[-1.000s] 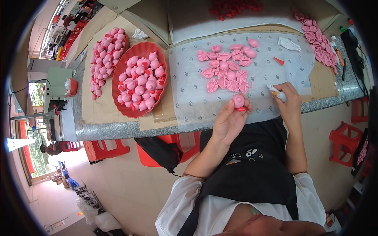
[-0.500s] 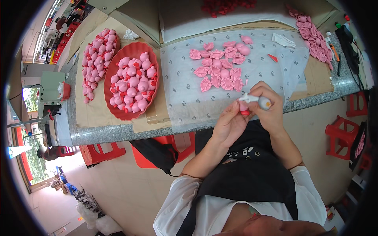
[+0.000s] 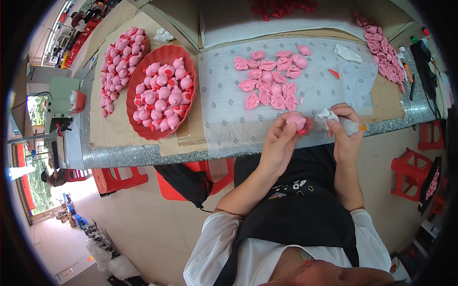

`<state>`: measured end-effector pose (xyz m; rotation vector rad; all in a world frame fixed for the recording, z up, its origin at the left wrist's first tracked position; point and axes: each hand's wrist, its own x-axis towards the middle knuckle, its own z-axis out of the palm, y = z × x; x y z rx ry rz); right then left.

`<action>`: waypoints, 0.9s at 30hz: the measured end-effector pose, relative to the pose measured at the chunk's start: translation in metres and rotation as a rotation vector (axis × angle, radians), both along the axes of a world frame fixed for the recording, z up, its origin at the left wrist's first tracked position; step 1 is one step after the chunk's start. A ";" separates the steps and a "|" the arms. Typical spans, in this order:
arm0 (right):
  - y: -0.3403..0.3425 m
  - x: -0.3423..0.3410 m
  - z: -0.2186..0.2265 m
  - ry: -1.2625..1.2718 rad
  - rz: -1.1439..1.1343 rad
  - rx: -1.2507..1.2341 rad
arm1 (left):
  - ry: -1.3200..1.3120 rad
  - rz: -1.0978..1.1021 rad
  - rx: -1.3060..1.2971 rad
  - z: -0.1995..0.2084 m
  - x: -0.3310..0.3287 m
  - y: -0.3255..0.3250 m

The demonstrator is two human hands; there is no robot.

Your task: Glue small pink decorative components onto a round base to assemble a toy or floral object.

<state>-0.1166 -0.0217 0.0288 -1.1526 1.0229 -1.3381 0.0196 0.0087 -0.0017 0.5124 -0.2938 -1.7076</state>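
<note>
Left hand: fingers curled and gripping a smooth, rounded pink figure with a glossy red part at its lower side. The figure is held up over the near edge of a translucent white sheet printed with small dark marks.

Right hand: closed on a pale, soft-looking squeeze bottle with an orange tip, together with a crumpled white cloth or tissue; the two hands are apart.

On the sheet, beyond the hands, lie thin pink shell pieces with ruffled edges, several hollow side up. The sheet covers part of a speckled grey stone-look worktop.

Containers: a red oval bowl with a fluted wall holds a heap of round pink figures with red parts. Beyond it is a second heap of similar figures, a red rim showing alongside.
</note>
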 end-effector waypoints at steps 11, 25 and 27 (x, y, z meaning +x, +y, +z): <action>0.010 0.034 -0.003 0.541 -0.014 -0.659 | -1.262 0.647 -0.512 -0.009 0.002 -0.005; 0.008 0.018 0.004 0.433 0.072 -0.504 | -1.574 0.607 -0.548 0.003 0.009 -0.007; 0.006 0.027 0.003 0.677 0.063 -0.686 | -1.611 0.593 -0.562 0.002 0.009 -0.008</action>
